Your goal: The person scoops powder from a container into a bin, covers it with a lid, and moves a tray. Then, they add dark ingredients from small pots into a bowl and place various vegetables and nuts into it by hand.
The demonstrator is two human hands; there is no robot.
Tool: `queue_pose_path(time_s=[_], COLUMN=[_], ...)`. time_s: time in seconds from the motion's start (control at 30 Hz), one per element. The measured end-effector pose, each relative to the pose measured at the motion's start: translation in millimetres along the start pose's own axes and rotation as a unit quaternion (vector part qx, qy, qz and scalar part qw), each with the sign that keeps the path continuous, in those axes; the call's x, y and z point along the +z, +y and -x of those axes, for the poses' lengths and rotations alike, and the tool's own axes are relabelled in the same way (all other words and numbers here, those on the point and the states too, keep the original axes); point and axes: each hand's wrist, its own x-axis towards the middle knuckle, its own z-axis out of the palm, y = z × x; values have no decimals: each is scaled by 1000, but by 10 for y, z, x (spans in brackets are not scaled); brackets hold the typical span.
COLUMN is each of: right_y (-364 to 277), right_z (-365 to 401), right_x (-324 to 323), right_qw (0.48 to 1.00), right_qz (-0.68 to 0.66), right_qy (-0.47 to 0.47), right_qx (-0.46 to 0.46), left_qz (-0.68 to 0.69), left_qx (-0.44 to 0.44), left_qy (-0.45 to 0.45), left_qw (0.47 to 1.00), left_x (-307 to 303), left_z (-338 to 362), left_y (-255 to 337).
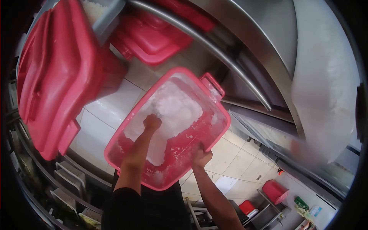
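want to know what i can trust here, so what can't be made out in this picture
Head view throughout:
Whatever the left hand may hold: hidden by its fingers and loose white powder.
Fingertips of the right hand: behind the deep pink plastic tub.
What is under the glossy pink plastic lid at the top: covered by it.
Print on the small green packet: too small.

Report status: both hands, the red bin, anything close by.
Left hand curled at white powder, held item unclear. Right hand gripping red bin by its rim. Lidded red container close on the left.
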Motion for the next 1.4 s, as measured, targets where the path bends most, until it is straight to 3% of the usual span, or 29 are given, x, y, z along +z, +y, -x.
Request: queue_pose_path(time_s=[0.33,0.47,0.7,0.87,0.9,1.1,1.2,1.27,1.37,1.4], right_y=[38,4,-38,-74,-99,-144,-134,-159,-159,-152], right_z=[-40,-9,-26,-20,-34,-19,-23,-23,-15,-20], right_x=[-6,-7,-1,-14,-10,-45,-40,-53,-47,-43], right_qw=[998,999,992,991,990,985,985,984,985,984], right_qz=[44,45,108,93,101,102,88,87,75,81], right_qy=[-15,-8,7,18,11,1,2,-7,-1,-1], right_qx=[46,13,57,96,102,138,146,158,157,159], left_qz=[12,16,13,-15,-72,-50,-113,-112,-71,-82], left_qx=[107,148,201,207,248,283,289,232,312,266], left_qy=[41,69,61,4,23,17,-13,-61,-48,-78], left_qw=[993,986,978,978,966,958,951,964,946,957], left_x=[-124,-327,-1044,-1720,-1799,-2733,-3216,-3519,-3891,-4062], left_z=[239,503,1412,2244,2348,3446,3903,4199,4459,4473], left_y=[-128,-159,-154,-151,-221,165,386,565,777,758])
